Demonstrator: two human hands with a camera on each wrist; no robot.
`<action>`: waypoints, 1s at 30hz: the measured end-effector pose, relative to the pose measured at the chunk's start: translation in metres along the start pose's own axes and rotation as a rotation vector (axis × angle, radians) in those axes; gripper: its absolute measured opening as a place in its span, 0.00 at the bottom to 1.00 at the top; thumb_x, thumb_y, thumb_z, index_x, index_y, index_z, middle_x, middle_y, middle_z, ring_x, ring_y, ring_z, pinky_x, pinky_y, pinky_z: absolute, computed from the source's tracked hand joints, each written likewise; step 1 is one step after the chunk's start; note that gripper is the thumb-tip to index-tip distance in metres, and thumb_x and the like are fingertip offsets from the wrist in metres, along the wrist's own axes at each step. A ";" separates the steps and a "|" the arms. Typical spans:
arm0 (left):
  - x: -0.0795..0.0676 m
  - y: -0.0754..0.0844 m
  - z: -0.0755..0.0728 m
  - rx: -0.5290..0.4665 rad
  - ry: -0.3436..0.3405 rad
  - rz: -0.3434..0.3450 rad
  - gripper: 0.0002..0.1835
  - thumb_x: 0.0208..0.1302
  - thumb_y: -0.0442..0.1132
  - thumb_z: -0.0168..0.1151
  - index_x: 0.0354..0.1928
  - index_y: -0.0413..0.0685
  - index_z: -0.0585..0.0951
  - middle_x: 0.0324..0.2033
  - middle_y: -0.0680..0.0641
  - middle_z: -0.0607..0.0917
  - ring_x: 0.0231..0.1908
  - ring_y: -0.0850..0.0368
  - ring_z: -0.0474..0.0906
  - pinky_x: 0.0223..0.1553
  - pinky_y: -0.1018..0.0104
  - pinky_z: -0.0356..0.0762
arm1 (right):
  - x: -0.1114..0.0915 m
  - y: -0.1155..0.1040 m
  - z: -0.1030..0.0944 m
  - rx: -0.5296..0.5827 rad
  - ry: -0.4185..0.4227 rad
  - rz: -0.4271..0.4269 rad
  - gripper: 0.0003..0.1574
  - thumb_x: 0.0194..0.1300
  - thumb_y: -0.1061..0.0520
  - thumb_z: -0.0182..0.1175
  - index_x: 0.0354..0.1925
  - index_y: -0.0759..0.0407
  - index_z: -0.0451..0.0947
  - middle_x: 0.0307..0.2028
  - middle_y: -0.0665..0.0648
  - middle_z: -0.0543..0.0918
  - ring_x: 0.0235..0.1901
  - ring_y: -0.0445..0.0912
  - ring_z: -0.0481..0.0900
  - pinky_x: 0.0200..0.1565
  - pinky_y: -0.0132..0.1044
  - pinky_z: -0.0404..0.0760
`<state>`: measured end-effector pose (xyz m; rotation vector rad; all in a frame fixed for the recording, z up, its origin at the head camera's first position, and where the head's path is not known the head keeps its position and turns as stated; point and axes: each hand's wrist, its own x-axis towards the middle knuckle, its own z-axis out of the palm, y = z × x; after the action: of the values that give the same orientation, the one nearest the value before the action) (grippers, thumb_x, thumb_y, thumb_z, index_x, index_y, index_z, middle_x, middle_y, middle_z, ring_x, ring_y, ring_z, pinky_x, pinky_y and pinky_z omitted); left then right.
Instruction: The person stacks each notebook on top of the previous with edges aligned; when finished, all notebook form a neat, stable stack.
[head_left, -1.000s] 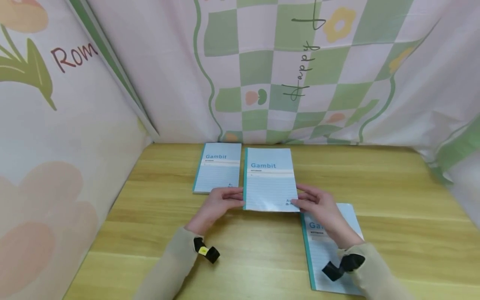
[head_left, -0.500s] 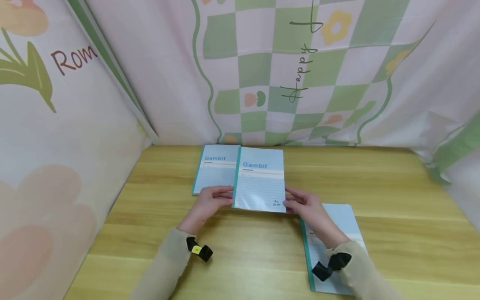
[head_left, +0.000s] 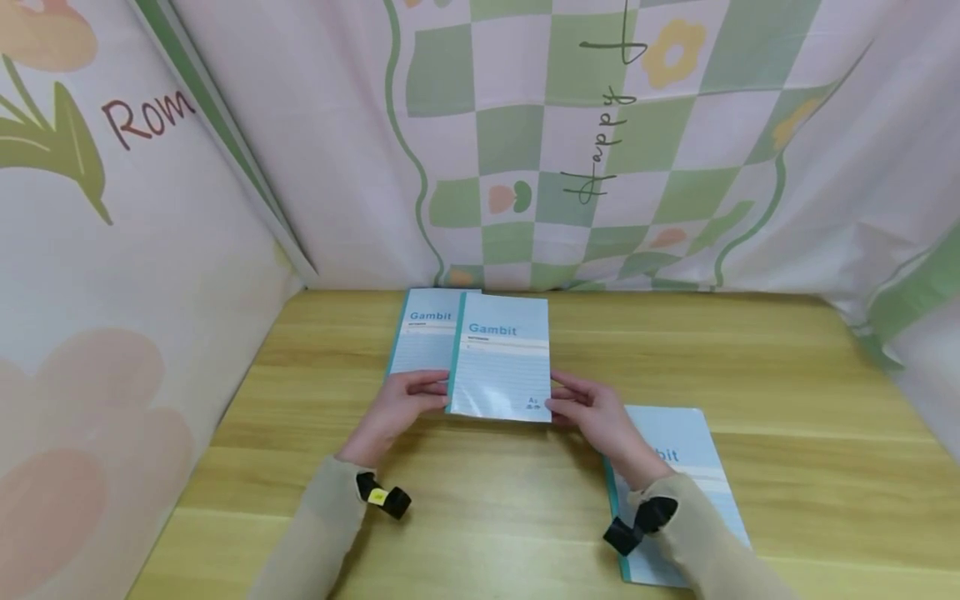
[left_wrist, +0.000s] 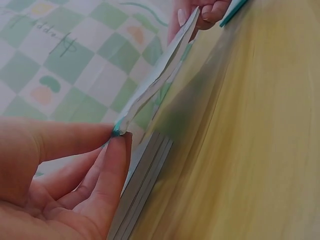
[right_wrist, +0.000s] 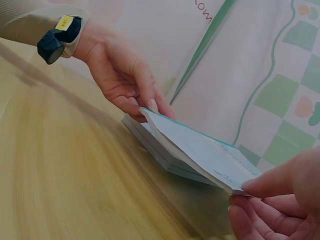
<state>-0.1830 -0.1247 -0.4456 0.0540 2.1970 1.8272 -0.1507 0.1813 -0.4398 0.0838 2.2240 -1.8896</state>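
Note:
Between both hands a light blue Gambit notebook [head_left: 501, 367] with a teal spine is held up off the table. My left hand [head_left: 401, 408] pinches its lower left corner at the spine, thumb above and fingers below, as the left wrist view shows. The lower right corner is pinched by my right hand [head_left: 596, 417]. Behind and below it, a small stack of like notebooks [left_wrist: 145, 185] lies on the table, partly covered in the head view. Another Gambit notebook [head_left: 716, 492] lies flat at the front right, under my right forearm.
The wooden table [head_left: 810, 375] ends at the back against a checked, flower-printed curtain [head_left: 510, 133]. A printed cloth wall [head_left: 150, 275] stands along the left. Black wrist-worn devices [head_left: 386, 497] sit on both sleeves.
Both hands have carried the held notebook leftward, so that it now overlaps the stack at the back in the head view. More of the front right notebook's cover shows.

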 end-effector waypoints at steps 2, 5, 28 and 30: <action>0.000 0.000 -0.002 0.008 0.010 -0.001 0.20 0.66 0.28 0.68 0.60 0.38 0.82 0.45 0.44 0.87 0.48 0.50 0.83 0.52 0.58 0.82 | 0.002 0.000 0.003 0.011 0.000 -0.007 0.33 0.72 0.61 0.64 0.72 0.64 0.68 0.57 0.68 0.80 0.51 0.51 0.83 0.50 0.39 0.84; 0.000 -0.001 -0.006 0.032 0.029 -0.005 0.20 0.66 0.29 0.68 0.60 0.40 0.82 0.46 0.45 0.87 0.49 0.51 0.82 0.53 0.58 0.81 | 0.004 0.001 0.008 0.028 -0.003 -0.026 0.33 0.72 0.62 0.63 0.72 0.65 0.68 0.57 0.68 0.80 0.52 0.51 0.82 0.50 0.38 0.84; -0.004 -0.005 -0.038 0.053 0.094 -0.035 0.23 0.66 0.29 0.67 0.64 0.42 0.79 0.51 0.43 0.84 0.53 0.48 0.80 0.56 0.56 0.79 | 0.023 0.000 0.050 -0.072 -0.004 -0.053 0.38 0.65 0.66 0.66 0.71 0.62 0.69 0.57 0.64 0.82 0.53 0.53 0.81 0.55 0.42 0.80; -0.004 -0.005 -0.042 0.049 0.093 -0.035 0.23 0.67 0.30 0.66 0.64 0.42 0.79 0.52 0.43 0.84 0.54 0.48 0.79 0.58 0.55 0.77 | 0.026 -0.001 0.053 -0.076 -0.005 -0.053 0.38 0.65 0.66 0.66 0.71 0.61 0.69 0.57 0.62 0.82 0.54 0.53 0.81 0.56 0.44 0.80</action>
<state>-0.1888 -0.1665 -0.4432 -0.0606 2.2905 1.7919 -0.1692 0.1264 -0.4515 0.0082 2.3142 -1.8269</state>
